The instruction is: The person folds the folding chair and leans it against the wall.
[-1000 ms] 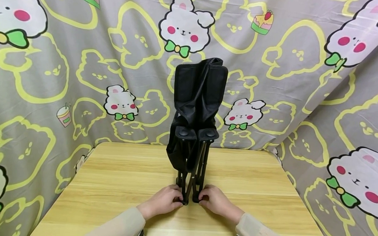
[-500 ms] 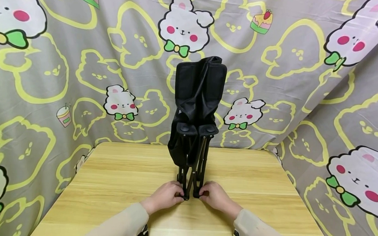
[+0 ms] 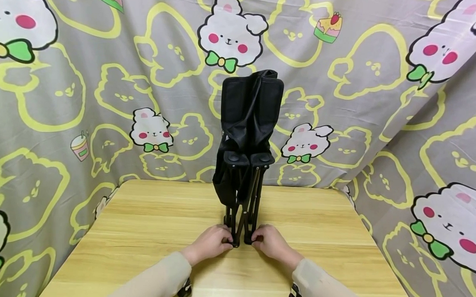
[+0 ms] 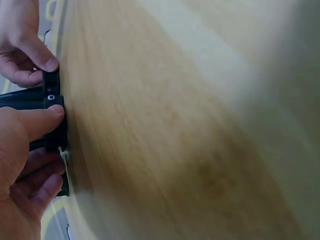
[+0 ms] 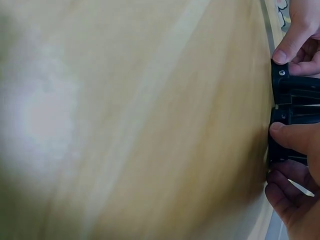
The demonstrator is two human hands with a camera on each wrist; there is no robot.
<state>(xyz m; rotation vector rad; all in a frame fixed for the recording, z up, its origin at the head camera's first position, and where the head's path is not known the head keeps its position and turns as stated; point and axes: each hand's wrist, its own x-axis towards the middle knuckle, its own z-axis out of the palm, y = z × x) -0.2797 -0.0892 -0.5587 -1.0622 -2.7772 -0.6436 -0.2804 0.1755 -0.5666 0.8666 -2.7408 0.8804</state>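
A folded black camping chair (image 3: pixel 252 114) stands upright on the wooden table, its fabric bunched above a bundle of thin dark legs. My left hand (image 3: pixel 211 242) pinches the foot at the left front between thumb and fingers. On the other side, my right hand (image 3: pixel 275 243) grips the right front foot in the same way. Close up in the left wrist view, the left thumb lies on a black plastic foot (image 4: pixel 56 122) with a screw beside it. The right wrist view shows the right thumb on its own black foot (image 5: pixel 280 115). The rear feet are partly hidden.
The light wooden table (image 3: pixel 149 206) extends around the chair on all sides. A grey curtain (image 3: pixel 184 120) printed with white cartoon animals hangs just behind the table and along its sides.
The folded chair has slid a little away from me across the table, both hands moving along with it. The grip on the two front feet looks the same.
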